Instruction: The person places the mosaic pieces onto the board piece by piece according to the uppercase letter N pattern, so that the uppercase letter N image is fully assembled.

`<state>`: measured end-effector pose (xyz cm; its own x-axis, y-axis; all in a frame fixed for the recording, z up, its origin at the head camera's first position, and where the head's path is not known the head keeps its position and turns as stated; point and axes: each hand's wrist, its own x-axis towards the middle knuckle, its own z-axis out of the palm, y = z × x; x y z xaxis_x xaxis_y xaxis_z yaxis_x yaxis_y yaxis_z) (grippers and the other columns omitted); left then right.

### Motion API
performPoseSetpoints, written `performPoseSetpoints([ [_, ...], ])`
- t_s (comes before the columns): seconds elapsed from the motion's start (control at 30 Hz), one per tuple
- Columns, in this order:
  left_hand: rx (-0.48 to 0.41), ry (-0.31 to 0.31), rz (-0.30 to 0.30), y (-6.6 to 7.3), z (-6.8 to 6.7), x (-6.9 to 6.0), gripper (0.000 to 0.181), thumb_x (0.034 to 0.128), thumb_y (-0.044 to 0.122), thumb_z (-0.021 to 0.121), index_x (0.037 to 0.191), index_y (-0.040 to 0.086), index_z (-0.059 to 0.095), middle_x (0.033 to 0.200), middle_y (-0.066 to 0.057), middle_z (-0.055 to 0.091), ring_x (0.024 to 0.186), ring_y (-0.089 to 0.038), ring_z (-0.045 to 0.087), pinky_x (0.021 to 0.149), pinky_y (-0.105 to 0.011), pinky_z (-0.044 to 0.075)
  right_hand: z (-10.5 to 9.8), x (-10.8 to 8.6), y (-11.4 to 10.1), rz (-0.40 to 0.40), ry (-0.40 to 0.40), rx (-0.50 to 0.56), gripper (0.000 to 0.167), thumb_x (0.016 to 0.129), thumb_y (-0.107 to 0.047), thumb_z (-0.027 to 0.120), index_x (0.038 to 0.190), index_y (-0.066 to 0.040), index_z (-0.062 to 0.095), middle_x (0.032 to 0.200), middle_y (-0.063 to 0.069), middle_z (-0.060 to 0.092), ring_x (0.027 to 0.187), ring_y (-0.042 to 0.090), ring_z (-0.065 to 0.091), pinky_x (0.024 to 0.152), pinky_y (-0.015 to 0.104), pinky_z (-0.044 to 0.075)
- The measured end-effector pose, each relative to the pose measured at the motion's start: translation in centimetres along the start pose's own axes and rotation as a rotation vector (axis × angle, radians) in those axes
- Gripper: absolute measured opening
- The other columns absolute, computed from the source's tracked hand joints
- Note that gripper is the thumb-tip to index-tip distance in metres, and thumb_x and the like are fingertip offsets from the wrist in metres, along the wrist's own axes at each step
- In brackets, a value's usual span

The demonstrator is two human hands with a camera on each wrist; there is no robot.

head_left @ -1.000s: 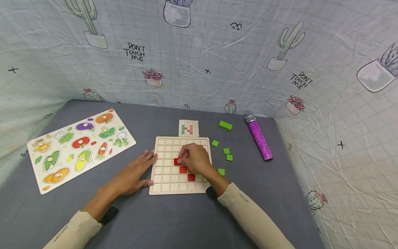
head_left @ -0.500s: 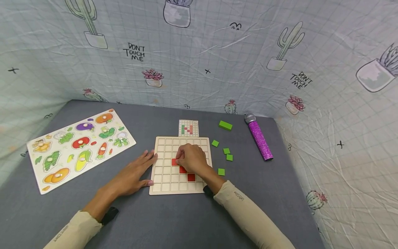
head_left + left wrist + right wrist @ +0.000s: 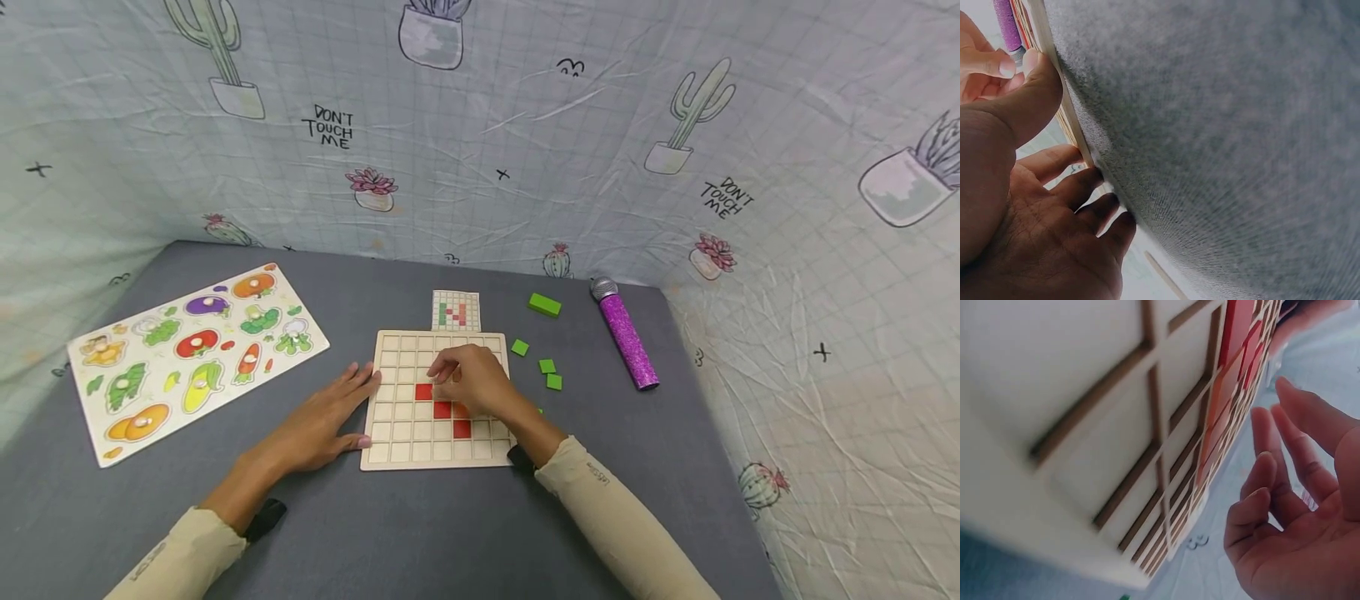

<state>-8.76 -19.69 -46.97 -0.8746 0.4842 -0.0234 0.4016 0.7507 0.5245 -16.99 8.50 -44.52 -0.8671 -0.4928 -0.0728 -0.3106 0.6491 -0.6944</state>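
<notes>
A wooden grid board (image 3: 397,450) lies on the table, with red square tiles (image 3: 423,392) in a diagonal run of cells. In the right wrist view, orange tiles (image 3: 1212,425) sit in cells near the red ones. My right hand (image 3: 476,379) hovers over the board's middle; its loosely bent fingers hold nothing and stand apart from the surface in the right wrist view. It hides several cells. My left hand (image 3: 315,425) rests flat at the board's left side, thumb and fingertips touching its edge (image 3: 1072,122). A small pattern card (image 3: 456,311) lies just behind the board.
Several loose green tiles (image 3: 547,366) lie right of the board, one mostly hidden by my right wrist. Behind them is a green block (image 3: 544,305). A glittery purple microphone (image 3: 628,342) lies farther right. A vegetable puzzle board (image 3: 157,362) occupies the left side.
My right fingers have let go of the upper-left red tile, which first shifted left into its cell. The right hand has drawn back slightly rightward. My left hand has stayed put.
</notes>
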Motion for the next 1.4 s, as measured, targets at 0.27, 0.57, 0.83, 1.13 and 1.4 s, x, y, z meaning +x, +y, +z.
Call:
performPoseSetpoints([
  [0.27,0.001,-0.001,0.006,0.0,-0.1,0.1,0.093,0.0931,0.034,0.082,0.166,0.002,0.033,0.175,-0.022,0.026,0.162,-0.049,0.022,0.125,-0.068,0.025,-1.9,-0.3,2.1,-0.044,0.152,0.016,0.018,0.086,-0.008,0.089,0.103,-0.008,0.081,0.089,0.003,0.077,0.075,0.019,0.059,0.069,0.029,0.046],
  [0.57,-0.004,-0.001,0.003,0.0,-0.1,0.1,0.093,0.0927,0.033,0.082,0.166,0.002,0.033,0.175,-0.022,0.026,0.162,-0.049,0.022,0.124,-0.07,0.025,-4.6,-1.1,4.7,-0.007,0.22,-0.015,0.023,0.089,-0.012,0.087,0.111,-0.009,0.081,0.102,0.006,0.08,0.088,0.025,0.064,0.077,0.035,0.051],
  [0.83,0.002,0.0,0.005,0.0,-0.1,0.1,0.093,0.0928,0.034,0.082,0.166,0.002,0.034,0.175,-0.022,0.027,0.161,-0.05,0.023,0.124,-0.07,0.026,-5.9,-1.2,7.8,-0.013,0.283,-0.051,0.022,0.088,-0.01,0.088,0.109,-0.007,0.08,0.1,0.009,0.079,0.087,0.025,0.068,0.077,0.034,0.053],
  [1.13,0.014,-0.005,-0.001,0.2,-0.2,0.0,0.093,0.0929,0.034,0.082,0.166,0.003,0.034,0.175,-0.022,0.027,0.161,-0.05,0.023,0.124,-0.07,0.027,-6.9,-1.2,9.3,0.075,0.327,-0.12,0.025,0.086,-0.008,0.089,0.109,-0.006,0.08,0.106,0.013,0.08,0.102,0.033,0.073,0.095,0.049,0.054],
  [1.4,0.015,-0.006,0.003,0.2,-0.2,0.0,0.093,0.0928,0.033,0.082,0.166,0.002,0.034,0.174,-0.022,0.027,0.161,-0.05,0.023,0.124,-0.07,0.027,-7.2,-1.1,9.2,0.227,0.317,-0.203,0.027,0.088,-0.017,0.089,0.113,-0.011,0.081,0.107,0.009,0.08,0.108,0.031,0.069,0.101,0.05,0.051],
])
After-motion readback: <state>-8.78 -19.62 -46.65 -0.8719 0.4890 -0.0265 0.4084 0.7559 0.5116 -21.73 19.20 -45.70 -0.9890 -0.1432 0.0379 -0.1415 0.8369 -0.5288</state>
